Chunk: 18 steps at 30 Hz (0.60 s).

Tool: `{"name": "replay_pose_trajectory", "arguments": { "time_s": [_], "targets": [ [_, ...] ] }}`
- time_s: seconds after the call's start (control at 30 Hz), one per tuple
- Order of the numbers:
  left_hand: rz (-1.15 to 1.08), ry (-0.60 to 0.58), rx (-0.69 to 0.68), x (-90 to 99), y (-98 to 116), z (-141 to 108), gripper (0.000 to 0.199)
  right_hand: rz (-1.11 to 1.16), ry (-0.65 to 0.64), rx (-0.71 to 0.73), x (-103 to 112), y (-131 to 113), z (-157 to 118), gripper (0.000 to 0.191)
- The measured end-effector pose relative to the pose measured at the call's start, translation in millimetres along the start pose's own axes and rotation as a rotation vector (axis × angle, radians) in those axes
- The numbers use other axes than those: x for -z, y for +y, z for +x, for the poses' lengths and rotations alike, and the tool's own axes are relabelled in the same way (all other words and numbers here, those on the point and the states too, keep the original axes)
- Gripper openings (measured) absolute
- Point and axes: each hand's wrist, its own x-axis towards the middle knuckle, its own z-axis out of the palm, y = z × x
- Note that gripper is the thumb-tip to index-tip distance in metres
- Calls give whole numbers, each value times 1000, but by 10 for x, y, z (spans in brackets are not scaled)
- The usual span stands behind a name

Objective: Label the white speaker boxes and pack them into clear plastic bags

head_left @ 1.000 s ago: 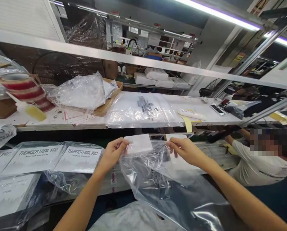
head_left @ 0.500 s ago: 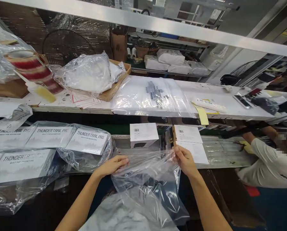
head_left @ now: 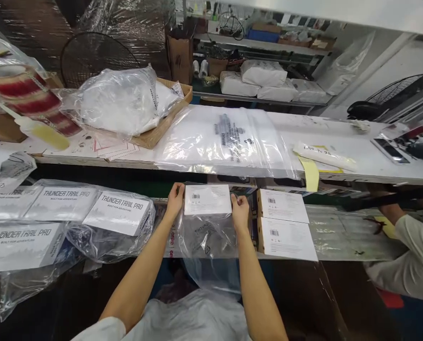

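Note:
A clear plastic bag [head_left: 211, 241] hangs between my two hands, its mouth drawn around the near part of a white box [head_left: 207, 199] with a barcode label. My left hand [head_left: 176, 198] is closed on the bag's edge at the box's left side. At the right side, my right hand [head_left: 240, 210] pinches the other edge of the bag. How far the box sits inside the bag is hard to make out. Two more white boxes [head_left: 287, 237] lie just right of my right hand.
Bagged boxes [head_left: 115, 210] printed THUNDER TRAIL PRO lie at left. Flat plastic bags [head_left: 211, 142] cover part of the white shelf [head_left: 143, 158] above. A tape roll [head_left: 26, 97], a glue bottle [head_left: 44, 135] and a phone [head_left: 391, 150] rest there. A co-worker's sleeve [head_left: 417, 241] shows at right.
Both hands have moved forward with the bag, from near my body to the sides of the single white box. The bag's mouth now reaches that box. The view has shifted slightly.

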Motion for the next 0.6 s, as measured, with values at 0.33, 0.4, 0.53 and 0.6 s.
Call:
{"name": "replay_pose_trajectory", "arguments": {
  "time_s": [0.33,0.4,0.53,0.6],
  "targets": [
    [-230,-27,483,-27,-200,270,23,18,-312,-173,-61,-79,792,56],
    [-264,-29,580,-3,-247,176,23,31,-349,-207,-94,-84,847,55],
    [-302,8,634,3,-341,-58,23,22,-369,-211,-153,-129,982,47],
    [-316,26,637,0,-351,-119,23,-2,-349,-194,-184,-144,1075,39]
  ]
}}
